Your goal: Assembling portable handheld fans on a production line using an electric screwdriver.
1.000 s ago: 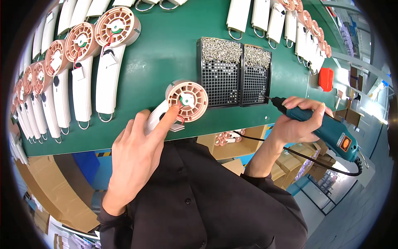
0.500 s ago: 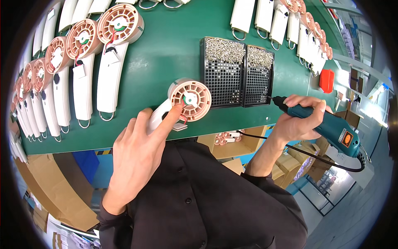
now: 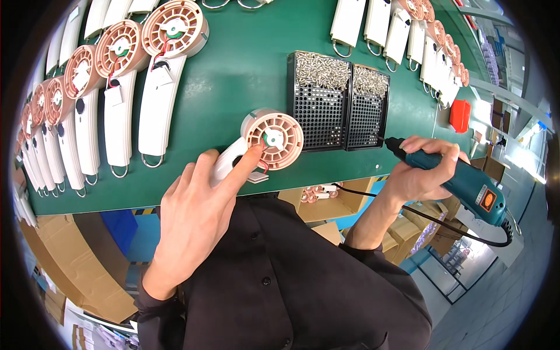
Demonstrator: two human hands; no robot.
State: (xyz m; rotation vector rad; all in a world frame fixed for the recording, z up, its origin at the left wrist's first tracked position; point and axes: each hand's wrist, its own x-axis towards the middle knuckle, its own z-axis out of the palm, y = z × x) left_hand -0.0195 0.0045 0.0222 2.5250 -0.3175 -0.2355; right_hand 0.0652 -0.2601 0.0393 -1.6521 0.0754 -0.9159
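My left hand [image 3: 201, 198] is closed round the white handle of a small handheld fan [image 3: 274, 140], its index finger pressing near the pink round head. Red wires and a small pale piece hang at the head's near side. In my right hand [image 3: 426, 169] is a teal electric screwdriver [image 3: 475, 189] with a black nose, pointing left. Its tip is at the lower right edge of the right-hand black screw tray [image 3: 366, 119]. The left-hand screw tray [image 3: 318, 119] stands beside it. Loose silver screws [image 3: 322, 71] heap at the far end of both trays.
Rows of similar fans [image 3: 119, 49] line the left of the green table [image 3: 233, 70], with more white fan bodies [image 3: 348, 23] at the far right. A red container [image 3: 460, 115] stands on the right. A black cable [image 3: 431, 219] trails from the screwdriver. Below the edge is a cardboard box [image 3: 350, 198].
The fans and trays have shifted slightly in the picture. Both hands keep their holds, and the screwdriver tip remains at the right tray's edge.
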